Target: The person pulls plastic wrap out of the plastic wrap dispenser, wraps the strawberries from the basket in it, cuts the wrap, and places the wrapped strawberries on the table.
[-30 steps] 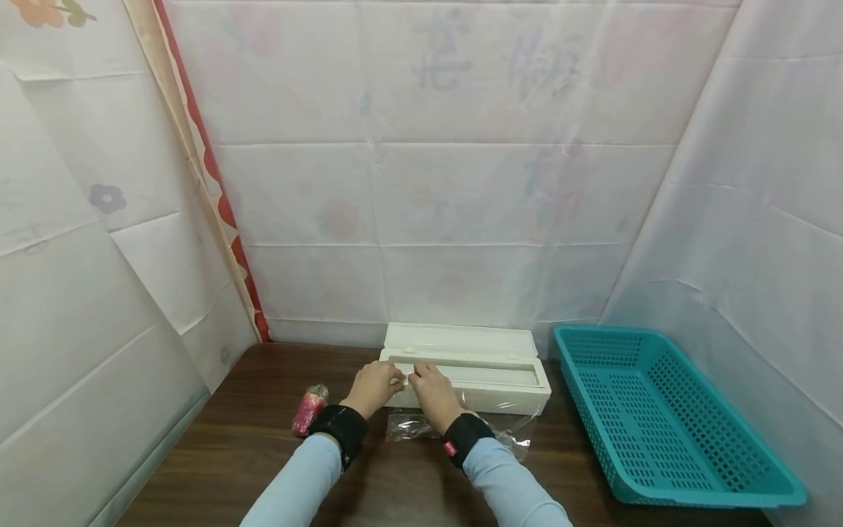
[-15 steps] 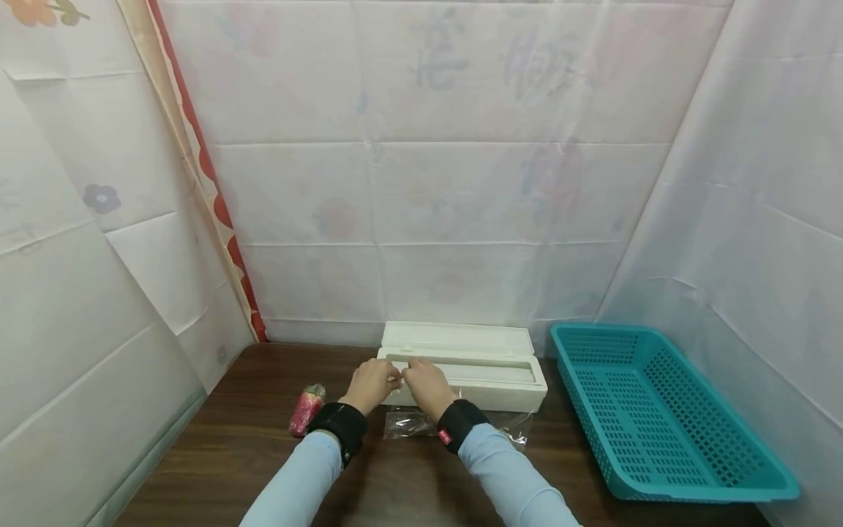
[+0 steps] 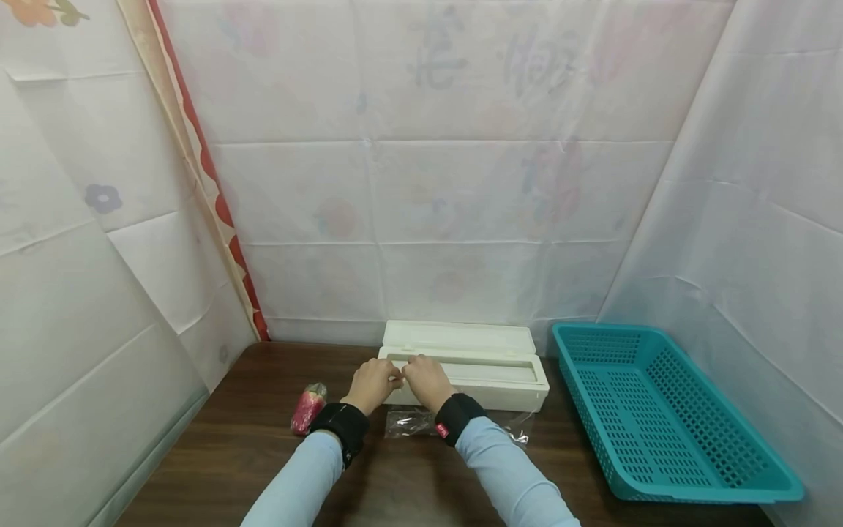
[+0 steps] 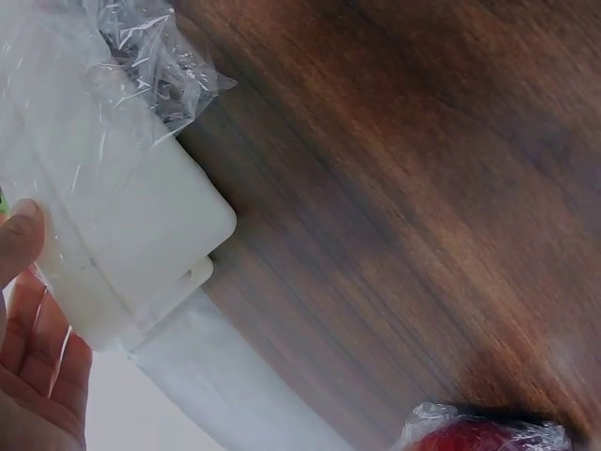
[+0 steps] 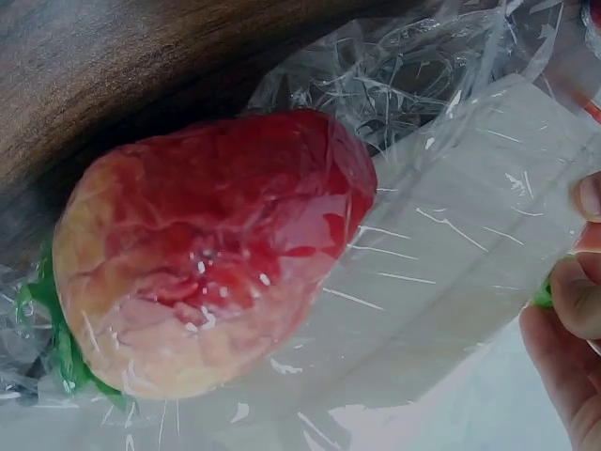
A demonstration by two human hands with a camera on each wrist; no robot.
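Note:
A long white cling film dispenser box (image 3: 494, 388) stands with its lid raised at the back. Over its left end my left hand (image 3: 372, 383) pinches the clear cling film (image 4: 70, 178). My right hand (image 3: 426, 382) is right beside it, fingertips nearly meeting. Between the right fingers shows a small green piece (image 5: 543, 296), its kind partly hidden. The right wrist view holds a red and yellow strawberry-like fruit (image 5: 216, 254) with green leaves, under clear film in front of the box; the right hand hides it from the head view.
A second film-wrapped red fruit (image 3: 308, 410) lies left of the left wrist. Crumpled film (image 3: 410, 423) spreads on the brown table (image 3: 395, 483) before the box. A teal basket (image 3: 718, 494) stands at the right. White sheets (image 3: 448, 190) hang behind and at both sides.
My right hand has shifted slightly left, closer to the left hand. Less film shows at the box's front right. The left hand stays almost in place.

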